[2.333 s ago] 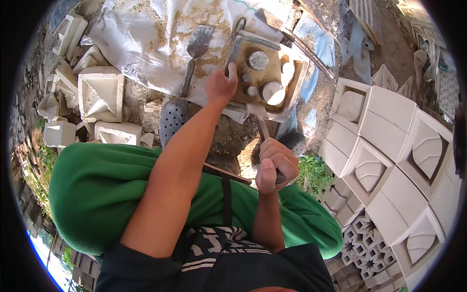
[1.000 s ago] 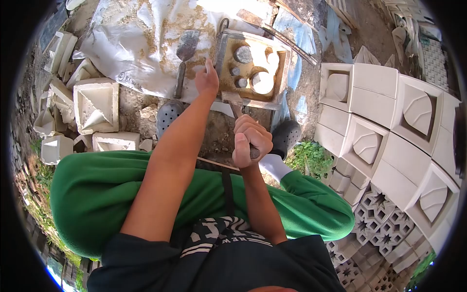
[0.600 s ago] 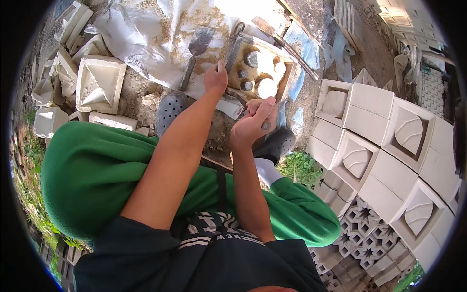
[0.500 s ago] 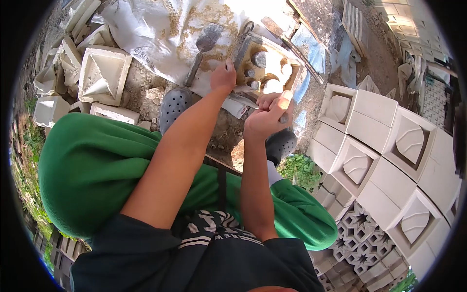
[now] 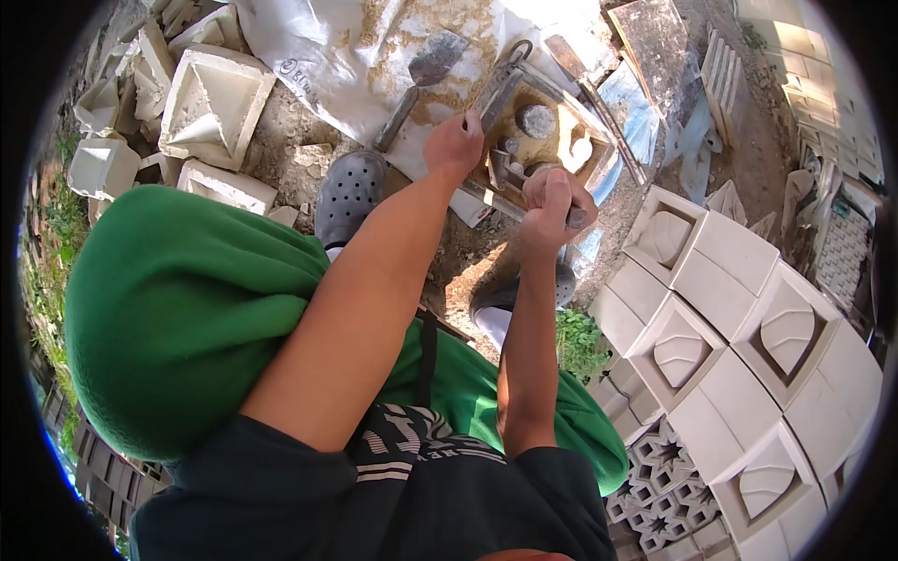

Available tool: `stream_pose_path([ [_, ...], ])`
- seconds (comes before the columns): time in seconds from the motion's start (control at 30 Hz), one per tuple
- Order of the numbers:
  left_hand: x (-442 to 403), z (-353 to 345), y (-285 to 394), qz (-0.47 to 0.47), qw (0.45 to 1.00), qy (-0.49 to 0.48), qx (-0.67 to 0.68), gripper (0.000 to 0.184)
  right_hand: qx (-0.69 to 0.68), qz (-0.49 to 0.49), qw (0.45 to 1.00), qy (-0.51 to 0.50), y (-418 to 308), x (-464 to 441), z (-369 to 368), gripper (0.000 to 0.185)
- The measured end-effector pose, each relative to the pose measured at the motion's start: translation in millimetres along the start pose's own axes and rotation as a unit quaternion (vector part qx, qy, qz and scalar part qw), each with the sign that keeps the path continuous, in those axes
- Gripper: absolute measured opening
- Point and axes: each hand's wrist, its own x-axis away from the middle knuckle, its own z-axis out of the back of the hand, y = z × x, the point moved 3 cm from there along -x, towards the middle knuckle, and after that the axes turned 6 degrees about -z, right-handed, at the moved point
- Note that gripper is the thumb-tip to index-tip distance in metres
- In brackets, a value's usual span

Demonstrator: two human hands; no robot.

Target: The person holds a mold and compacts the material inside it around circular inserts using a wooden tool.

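Note:
My left hand (image 5: 454, 147) is closed on the near-left side of a box-shaped mould (image 5: 599, 140), around its metal edge. Sandy material and several round grey knobs show inside the mould. My right hand (image 5: 558, 201) is wrapped around the handle (image 5: 576, 218) of a tool, above the mould's near edge. A narrow grey piece (image 5: 498, 168), seemingly this tool's head, reaches into the mould; I cannot make out its exact kind. A trowel (image 5: 436, 58) lies on the white sheet beside my left hand, its handle pointing toward my shoe.
Broken cast blocks (image 5: 217, 105) are piled at the left. Pale moulded blocks (image 5: 748, 280) stand stacked at the right, with star-patterned blocks (image 5: 662, 500) below. My grey clogs (image 5: 351, 198) flank the work spot. A long bar (image 5: 613, 129) lies beyond the mould.
The view has shifted, so the mould appears farther right and lower. My right hand has turned and moved relative to the mould, and the tool's grey end now shows inside it. My left hand stays at the edge.

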Motion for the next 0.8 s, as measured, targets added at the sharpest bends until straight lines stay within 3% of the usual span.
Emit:
stream_pose_path([
  [0.23, -2.3, -4.5, -1.6, 0.031, 0.999, 0.007, -0.017, 0.046, -0.097, 0.044, 0.994, -0.012, -32.9, -5.9, 16.5, 0.041],
  [0.4, -4.2, -6.9, -6.3, 0.016, 1.000, 0.015, -0.018, 0.044, -0.089, -0.062, 0.994, -0.009, -3.4, -20.0, 10.6, 0.039],
  [0.47, -6.1, -9.0, -12.2, 0.021, 0.999, 0.020, -0.018, 0.043, -0.062, 0.035, 0.997, -0.037, -23.3, -17.4, 15.6, 0.039],
  [0.57, -10.6, -14.6, -16.2, 0.018, 0.999, 0.025, -0.010, 0.043, -0.077, 0.050, 0.996, -0.023, 3.8, -12.6, 12.1, 0.038],
  [0.6, -9.1, -14.9, -15.8, 0.017, 0.999, 0.028, -0.005, 0.042, -0.031, -0.021, 0.999, -0.031, 14.9, -18.3, 5.1, 0.039],
  [0.63, -8.3, -15.6, -15.3, 0.013, 1.000, 0.025, -0.007, 0.042, -0.030, -0.019, 0.999, -0.027, 15.4, -20.2, 10.9, 0.039],
  [0.7, -6.8, -10.2, -13.1, 0.022, 1.000, 0.018, -0.002, 0.044, -0.078, -0.101, 0.992, 0.003, -14.0, -37.0, 7.1, 0.039],
  [0.73, -9.3, -10.1, -12.3, 0.017, 1.000, 0.020, -0.002, 0.044, -0.085, -0.053, 0.995, 0.012, -16.6, -37.8, 12.6, 0.039],
  [0.8, -8.7, -10.3, -15.0, 0.023, 0.998, 0.049, 0.015, 0.047, -0.117, -0.052, 0.991, 0.026, -6.5, -31.1, 16.1, 0.040],
])
